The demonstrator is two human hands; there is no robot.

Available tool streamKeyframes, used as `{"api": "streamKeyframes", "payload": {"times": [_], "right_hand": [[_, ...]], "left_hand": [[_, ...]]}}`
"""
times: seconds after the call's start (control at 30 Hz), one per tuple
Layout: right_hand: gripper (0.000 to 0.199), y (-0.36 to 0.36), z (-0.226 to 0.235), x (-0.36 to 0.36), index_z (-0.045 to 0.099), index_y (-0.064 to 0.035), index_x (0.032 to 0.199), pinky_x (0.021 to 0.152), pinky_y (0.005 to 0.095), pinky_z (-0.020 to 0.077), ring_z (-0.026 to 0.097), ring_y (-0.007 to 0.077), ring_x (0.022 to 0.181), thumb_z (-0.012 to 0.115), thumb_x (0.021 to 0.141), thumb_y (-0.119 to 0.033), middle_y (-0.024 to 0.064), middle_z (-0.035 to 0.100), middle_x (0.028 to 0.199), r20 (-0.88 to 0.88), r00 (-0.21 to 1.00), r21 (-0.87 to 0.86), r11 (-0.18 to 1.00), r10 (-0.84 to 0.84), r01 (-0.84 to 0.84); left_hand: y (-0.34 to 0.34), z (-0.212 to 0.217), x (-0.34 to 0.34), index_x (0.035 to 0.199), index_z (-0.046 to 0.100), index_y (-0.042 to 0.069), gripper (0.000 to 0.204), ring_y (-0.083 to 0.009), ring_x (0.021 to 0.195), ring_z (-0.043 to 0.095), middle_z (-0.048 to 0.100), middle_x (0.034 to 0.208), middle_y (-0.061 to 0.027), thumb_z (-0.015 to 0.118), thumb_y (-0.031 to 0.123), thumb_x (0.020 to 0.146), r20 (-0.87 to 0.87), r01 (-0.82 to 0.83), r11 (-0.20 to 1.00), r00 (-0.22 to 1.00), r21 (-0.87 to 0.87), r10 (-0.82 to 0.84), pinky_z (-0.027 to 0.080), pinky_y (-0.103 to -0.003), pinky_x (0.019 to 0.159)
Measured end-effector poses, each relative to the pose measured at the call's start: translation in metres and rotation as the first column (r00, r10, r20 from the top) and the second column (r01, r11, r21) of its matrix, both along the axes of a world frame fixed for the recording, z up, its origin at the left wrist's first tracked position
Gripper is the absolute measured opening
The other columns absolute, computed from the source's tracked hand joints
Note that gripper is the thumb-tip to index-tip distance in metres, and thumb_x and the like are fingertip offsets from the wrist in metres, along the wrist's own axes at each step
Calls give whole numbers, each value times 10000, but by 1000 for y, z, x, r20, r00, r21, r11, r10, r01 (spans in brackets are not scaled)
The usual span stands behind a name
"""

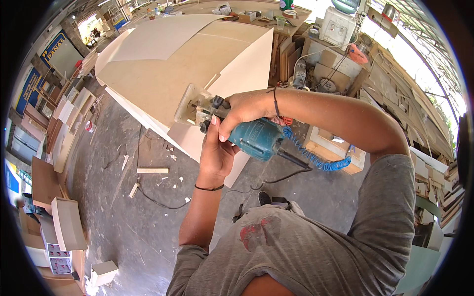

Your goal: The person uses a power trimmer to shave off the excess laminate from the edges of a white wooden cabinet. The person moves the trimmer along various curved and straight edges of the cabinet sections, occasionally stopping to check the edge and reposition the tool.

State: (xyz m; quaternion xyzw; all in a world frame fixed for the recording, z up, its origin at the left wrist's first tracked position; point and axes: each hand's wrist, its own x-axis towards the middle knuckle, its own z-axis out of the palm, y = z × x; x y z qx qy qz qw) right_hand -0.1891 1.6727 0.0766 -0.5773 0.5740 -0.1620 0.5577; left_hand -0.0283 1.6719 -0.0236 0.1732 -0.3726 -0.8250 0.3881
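Note:
A teal trim router is held tilted in front of me, over the near edge of a large wooden panel. Its clear, dusty base plate points away to the left, beside dark knobs. My right hand wraps round the router's front end from above. From below, my left hand grips near the base and knobs, thumb up; its other fingers are partly hidden behind the tool. A black cord leaves the router's rear end. The bit cannot be made out.
White sheets lie on the panel and along its near side. A coiled blue air hose hangs by a wooden box at right. Wood scraps and a cord lie on the concrete floor. Boards are stacked far right.

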Motion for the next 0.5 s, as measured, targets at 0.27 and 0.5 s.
{"api": "streamKeyframes", "payload": {"times": [0.27, 0.5], "right_hand": [[611, 8, 3, 14, 627, 42, 1081, 641, 311, 578, 705, 216, 735, 846, 627, -303, 147, 706, 890, -6, 1000, -8, 1000, -1, 1], [577, 9, 4, 23, 631, 50, 1057, 629, 305, 578, 703, 206, 714, 838, 646, -299, 147, 706, 868, -26, 1000, -10, 1000, 3, -4]], "left_hand": [[6, 2, 13, 1275, 519, 102, 513, -178, 1034, 664, 636, 1195, -67, 492, 532, 997, 19, -14, 1000, 1000, 2, 14, 577, -366, 852], [10, 4, 21, 1274, 524, 120, 497, -172, 1036, 667, 644, 1189, -54, 506, 529, 991, 15, -15, 1000, 1000, 9, 15, 573, -353, 838]]}}
